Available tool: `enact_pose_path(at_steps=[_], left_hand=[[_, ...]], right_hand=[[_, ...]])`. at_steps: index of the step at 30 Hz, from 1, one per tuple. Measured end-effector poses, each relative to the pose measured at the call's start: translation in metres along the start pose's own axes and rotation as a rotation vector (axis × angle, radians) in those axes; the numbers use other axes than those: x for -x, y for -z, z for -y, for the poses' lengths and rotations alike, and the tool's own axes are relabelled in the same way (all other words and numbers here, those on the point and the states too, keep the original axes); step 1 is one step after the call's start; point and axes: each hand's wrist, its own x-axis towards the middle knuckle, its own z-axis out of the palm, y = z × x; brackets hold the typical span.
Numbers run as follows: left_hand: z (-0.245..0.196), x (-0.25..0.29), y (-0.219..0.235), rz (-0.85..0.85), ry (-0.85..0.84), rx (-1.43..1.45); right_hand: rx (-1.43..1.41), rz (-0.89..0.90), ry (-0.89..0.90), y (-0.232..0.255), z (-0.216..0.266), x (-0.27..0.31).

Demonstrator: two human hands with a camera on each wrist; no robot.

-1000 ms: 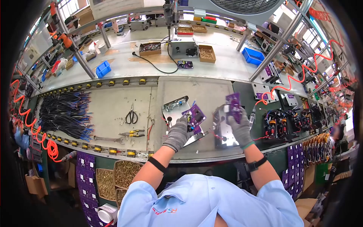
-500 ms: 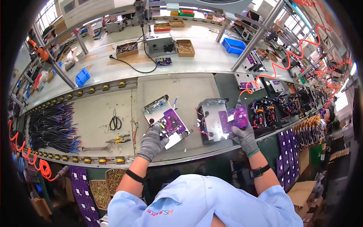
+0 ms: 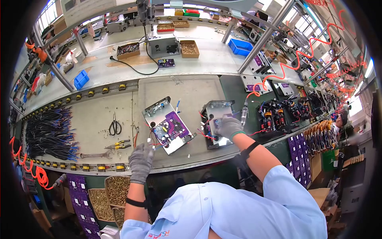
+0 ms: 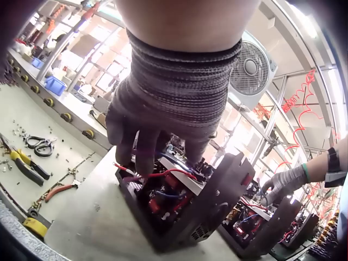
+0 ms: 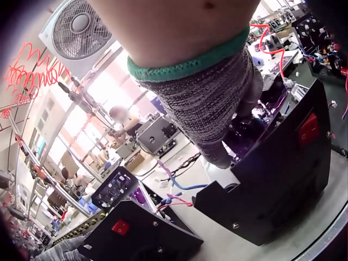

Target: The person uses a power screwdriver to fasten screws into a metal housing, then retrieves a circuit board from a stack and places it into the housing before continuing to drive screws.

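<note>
Two open metal chassis with black end panels lie side by side on the workbench. The left chassis (image 3: 157, 116) bears a purple circuit board (image 3: 174, 122). At its near left corner is my gloved left hand (image 3: 140, 162), fingers loosely extended and holding nothing; red and blue wires show beyond them in the left wrist view. My gloved right hand (image 3: 230, 127) reaches into the right chassis (image 3: 215, 140), its fingers bent over another purple circuit board (image 3: 217, 123), most of which the hand hides. In the right wrist view a red switch (image 5: 309, 130) sits on that chassis's black panel (image 5: 266, 179).
Scissors (image 3: 115, 126), yellow-handled pliers (image 3: 118, 145) and a wrench (image 3: 96, 154) lie left, beside a bundle of black cables (image 3: 49, 133). An air screwdriver (image 3: 244, 113) hangs on a coiled red hose right. Several wired assemblies (image 3: 272, 115) stand farther right. Screw boxes (image 3: 117, 190) sit below the bench edge.
My right hand has lowered its purple board into the right chassis. My left hand has let go of the board on the left chassis and drawn back toward the near left.
</note>
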Motion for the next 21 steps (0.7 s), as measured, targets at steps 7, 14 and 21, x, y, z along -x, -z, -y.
enact_pose_path(at_steps=[7,14,21], left_hand=[[0.023,0.051,-0.021,-0.121,0.124,0.223],[-0.016,0.116,-0.031,0.036,0.315,0.286],[-0.008,0.199,-0.033,0.043,0.650,0.128]], right_hand=[[-0.025,0.121,0.066,0.003,-0.002,-0.008],[-0.435,-0.107,-0.043,-0.022,-0.148,-0.069],[-0.593,-0.014,-0.349,-0.162,-0.218,-0.177]])
